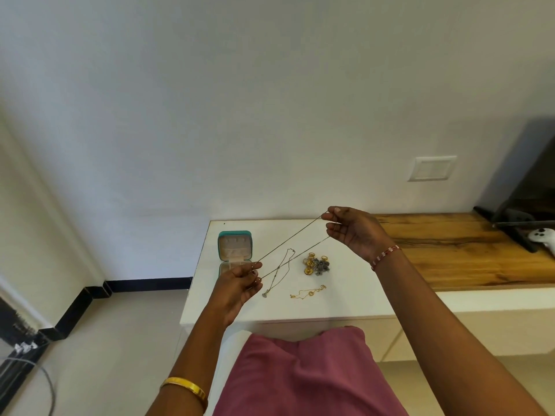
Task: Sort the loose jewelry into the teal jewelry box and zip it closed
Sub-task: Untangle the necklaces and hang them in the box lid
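Above the white desk [270,310], the left hand [237,283] and right hand [354,232] pinch a thin chain [292,240] taut between closed fingers, so the sorting is underway and next it should go down, folded, into the open teal jewelry box [235,249] just beside the left hand.

1. A thin chain [292,244] is held stretched above the white table.
2. The teal jewelry box [234,250] lies open at the left.
3. Loose rings [316,263], a pendant necklace [277,273] and a gold chain [308,292] lie beside it.

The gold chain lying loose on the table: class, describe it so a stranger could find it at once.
Start at the white table. Near its front edge, below the heap of earrings, lies a small gold chain. Unlike the darker necklace to its left, it is bright yellow and crumpled short.
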A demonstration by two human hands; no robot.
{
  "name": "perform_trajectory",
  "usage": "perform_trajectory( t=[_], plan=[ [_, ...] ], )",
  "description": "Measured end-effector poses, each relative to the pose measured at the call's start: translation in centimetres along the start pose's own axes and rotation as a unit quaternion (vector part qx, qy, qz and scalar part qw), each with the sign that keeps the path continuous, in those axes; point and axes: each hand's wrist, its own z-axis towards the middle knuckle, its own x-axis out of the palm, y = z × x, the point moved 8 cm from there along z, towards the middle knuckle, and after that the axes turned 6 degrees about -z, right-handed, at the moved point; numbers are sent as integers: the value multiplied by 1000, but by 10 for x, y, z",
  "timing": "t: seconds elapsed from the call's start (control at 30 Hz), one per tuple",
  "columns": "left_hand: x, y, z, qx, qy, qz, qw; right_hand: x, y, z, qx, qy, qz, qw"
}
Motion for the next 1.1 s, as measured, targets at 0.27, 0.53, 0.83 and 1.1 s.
perform_trajectory(
  t=[0.27,0.53,0.83,1.1],
  plan=[
    [-10,8,-6,0,-49,-50,998,-19,-19,4,49,-75,-96,991],
    [-20,21,2,-8,-67,-55,996,-28,-26,12,35,-129,-133,982],
    [-35,56,25,-21,-105,18,994,-32,-47,43,31,-132,-156,978],
    [-62,92,43,-44,-192,42,980,-28,-85,82,58,-113,-179,976]
  ],
)
